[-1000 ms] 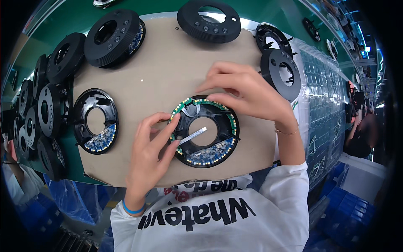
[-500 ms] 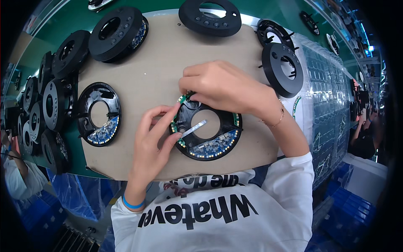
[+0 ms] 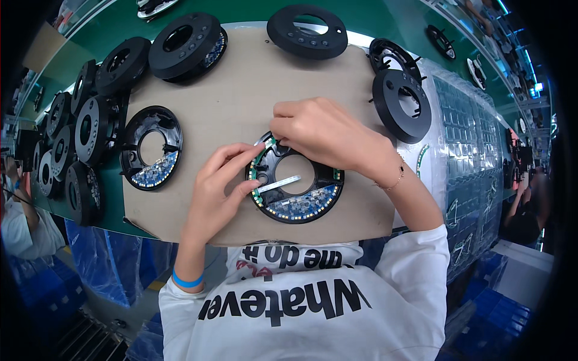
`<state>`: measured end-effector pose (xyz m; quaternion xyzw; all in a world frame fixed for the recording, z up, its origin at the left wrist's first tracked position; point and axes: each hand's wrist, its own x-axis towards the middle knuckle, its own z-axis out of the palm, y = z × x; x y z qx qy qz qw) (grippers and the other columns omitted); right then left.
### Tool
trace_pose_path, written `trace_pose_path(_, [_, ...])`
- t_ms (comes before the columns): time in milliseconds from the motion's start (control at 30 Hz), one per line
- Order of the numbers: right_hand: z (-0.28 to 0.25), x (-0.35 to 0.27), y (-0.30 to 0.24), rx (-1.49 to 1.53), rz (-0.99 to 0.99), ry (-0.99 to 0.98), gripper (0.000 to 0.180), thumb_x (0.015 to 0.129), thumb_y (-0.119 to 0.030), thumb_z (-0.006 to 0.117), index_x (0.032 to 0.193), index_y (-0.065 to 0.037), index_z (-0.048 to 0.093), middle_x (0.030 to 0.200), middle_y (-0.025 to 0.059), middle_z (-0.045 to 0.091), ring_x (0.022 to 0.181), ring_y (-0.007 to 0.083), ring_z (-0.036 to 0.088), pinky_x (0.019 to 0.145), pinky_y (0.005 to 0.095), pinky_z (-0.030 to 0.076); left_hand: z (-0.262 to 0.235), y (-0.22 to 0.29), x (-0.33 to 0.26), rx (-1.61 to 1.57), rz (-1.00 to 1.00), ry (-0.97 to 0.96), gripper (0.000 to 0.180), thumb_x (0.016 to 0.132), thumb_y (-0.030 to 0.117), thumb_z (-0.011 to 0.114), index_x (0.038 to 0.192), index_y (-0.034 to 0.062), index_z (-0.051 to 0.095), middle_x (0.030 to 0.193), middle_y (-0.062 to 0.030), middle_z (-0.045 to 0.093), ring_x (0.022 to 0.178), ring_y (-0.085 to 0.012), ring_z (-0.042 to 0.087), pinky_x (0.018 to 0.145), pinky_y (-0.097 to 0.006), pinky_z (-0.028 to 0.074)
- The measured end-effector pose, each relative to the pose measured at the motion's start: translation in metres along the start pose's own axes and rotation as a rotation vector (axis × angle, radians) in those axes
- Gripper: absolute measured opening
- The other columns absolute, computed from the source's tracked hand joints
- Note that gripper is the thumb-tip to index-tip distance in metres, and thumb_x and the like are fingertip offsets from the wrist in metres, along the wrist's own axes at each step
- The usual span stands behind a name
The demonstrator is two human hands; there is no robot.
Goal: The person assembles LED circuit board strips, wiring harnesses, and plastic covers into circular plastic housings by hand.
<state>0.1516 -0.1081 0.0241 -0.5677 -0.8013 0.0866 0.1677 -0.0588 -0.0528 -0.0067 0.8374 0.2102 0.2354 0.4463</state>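
A black ring-shaped housing (image 3: 335, 203) lies in front of me, with a blue circuit board (image 3: 301, 206) edged by small LEDs in its near part. My left hand (image 3: 217, 189) is at its left rim; index finger and thumb press on a narrow green curved LED board (image 3: 253, 170). A pale flat strip (image 3: 280, 184) runs from the left thumb across the housing's central opening. My right hand (image 3: 322, 132) reaches over the far rim, fingers pinched together near the LED board's upper end. Whatever lies between those fingertips is hidden.
Another open housing (image 3: 171, 175) with a blue board lies left on the brown cardboard (image 3: 208, 108). Several black ring units crowd the left side, including one cover (image 3: 185, 59). More covers stand at the far edge (image 3: 319, 49) and right (image 3: 391, 111). Clear plastic trays (image 3: 466, 144) lie right.
The view has shifted slightly. My right fingers have moved a little along the far rim, while the left hand keeps its place at the left rim. The pale strip has turned flatter.
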Motion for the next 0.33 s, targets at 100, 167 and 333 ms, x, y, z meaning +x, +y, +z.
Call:
trace_pose_path(100, [-0.0037,0.0036,-0.0017,0.005,0.009,-0.01,0.007,0.066,0.0,0.06,0.072,0.002,0.058,0.076,0.0132,0.057,0.071,0.0348,0.06,0.06,0.0429,0.048,-0.0005,-0.0016,0.0009,0.028,-0.014,-0.017,0.047,0.068,0.002,0.069,0.115,0.0055,0.061,0.108,-0.0115,0.056,0.098,-0.025,0.056,0.082,-0.033,0.045])
trace_pose_path(167, [-0.0021,0.0024,0.0002,0.071,-0.003,0.019,0.007,0.067,-0.001,0.06,0.073,0.002,0.058,0.077,0.0132,0.057,0.072,0.0346,0.06,0.06,0.0428,0.048,-0.0015,-0.0014,0.0021,0.064,-0.009,-0.033,0.046,0.069,0.003,0.07,0.114,0.0059,0.062,0.109,-0.0112,0.055,0.099,-0.0245,0.055,0.081,-0.032,0.045])
trace_pose_path(333, [-0.0069,-0.0008,0.0,0.109,0.035,-0.057,0.014,0.073,-0.006,0.066,0.085,-0.002,0.061,0.086,0.0109,0.058,0.078,0.0306,0.059,0.067,0.0396,0.047,-0.0045,0.0032,0.0029,0.159,-0.033,-0.077,0.045,0.071,0.006,0.07,0.115,0.0078,0.062,0.112,-0.0114,0.054,0.103,-0.0233,0.054,0.085,-0.034,0.044])
